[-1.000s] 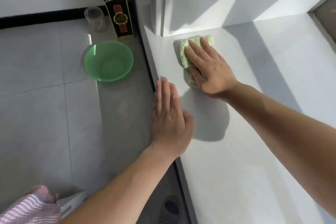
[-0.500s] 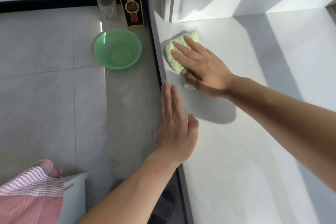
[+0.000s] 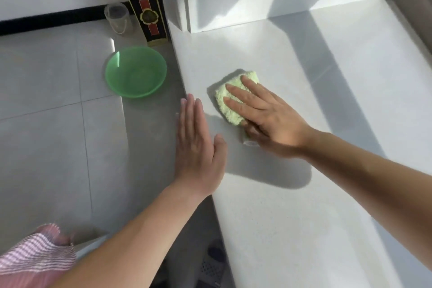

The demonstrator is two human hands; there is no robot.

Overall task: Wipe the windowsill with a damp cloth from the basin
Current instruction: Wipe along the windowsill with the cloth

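The right hand [image 3: 268,114] presses the cloth [image 3: 228,100] flat on the sill [image 3: 304,229], fingers straight. The cloth lies under and just ahead of them; the thumb is perhaps tucked under. The left hand [image 3: 198,147] rests flat just beside, fingers together.

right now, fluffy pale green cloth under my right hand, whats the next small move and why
Probably slide the fluffy pale green cloth rightward along the white windowsill: the right hand presses it flat near the front edge, the left hand rests on that edge, and most of the sill lies to its right.
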